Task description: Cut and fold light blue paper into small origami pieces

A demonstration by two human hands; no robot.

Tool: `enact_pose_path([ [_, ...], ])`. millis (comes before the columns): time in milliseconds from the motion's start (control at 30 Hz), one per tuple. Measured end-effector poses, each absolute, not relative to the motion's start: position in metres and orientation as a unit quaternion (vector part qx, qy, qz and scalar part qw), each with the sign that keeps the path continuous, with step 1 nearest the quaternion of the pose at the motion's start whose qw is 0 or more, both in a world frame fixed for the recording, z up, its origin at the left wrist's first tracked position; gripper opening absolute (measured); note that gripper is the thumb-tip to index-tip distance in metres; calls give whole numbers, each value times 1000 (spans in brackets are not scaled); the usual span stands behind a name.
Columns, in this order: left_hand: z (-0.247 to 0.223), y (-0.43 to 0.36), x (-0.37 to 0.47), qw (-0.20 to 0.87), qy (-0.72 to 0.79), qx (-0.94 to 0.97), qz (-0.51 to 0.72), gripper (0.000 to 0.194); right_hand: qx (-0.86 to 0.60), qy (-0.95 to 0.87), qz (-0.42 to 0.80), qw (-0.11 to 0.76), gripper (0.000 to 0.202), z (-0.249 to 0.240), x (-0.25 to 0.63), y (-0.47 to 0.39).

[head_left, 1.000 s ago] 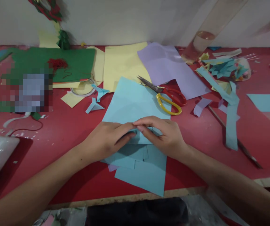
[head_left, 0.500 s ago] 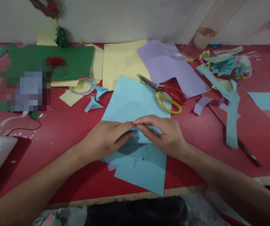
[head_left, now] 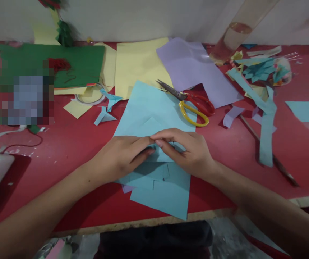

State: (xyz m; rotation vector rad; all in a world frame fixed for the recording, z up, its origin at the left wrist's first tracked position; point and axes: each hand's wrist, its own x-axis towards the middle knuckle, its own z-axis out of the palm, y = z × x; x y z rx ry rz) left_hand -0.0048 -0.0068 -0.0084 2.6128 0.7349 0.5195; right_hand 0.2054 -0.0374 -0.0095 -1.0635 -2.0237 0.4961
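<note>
My left hand [head_left: 126, 153] and my right hand [head_left: 188, 149] meet over light blue paper in the middle of the table, fingertips touching. Both are closed in a pinch on a small piece of light blue paper [head_left: 151, 121], whose pointed corner shows just beyond the fingers. Most of that piece is hidden by the hands and blends with the blue sheet [head_left: 135, 108] beneath. Closer to the table's front edge, cut blue pieces [head_left: 167, 198] overlap each other. Scissors [head_left: 183, 99] with one red and one yellow handle lie on the sheet's far right side, blades partly open.
Two folded blue shapes [head_left: 104, 116] and a tape roll [head_left: 91, 99] lie to the left. Green sheets [head_left: 81, 64], yellow paper [head_left: 141, 68] and purple paper [head_left: 187, 72] line the back. Paper strips [head_left: 266, 136], a thin stick [head_left: 281, 169] and a leaning clear tube [head_left: 232, 36] are on the right.
The camera view has shifted slightly, so the table's back edge sits higher. Both hands stay joined in the same pinch; the paper's pointed corner now shows more clearly beyond the fingers.
</note>
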Motion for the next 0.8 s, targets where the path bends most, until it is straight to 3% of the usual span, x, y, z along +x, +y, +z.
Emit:
enact_pose_path([
  [800,-7,-6,-4,194,244,927,208,10,-387,-809,170,409,16,-8,205,-39],
])
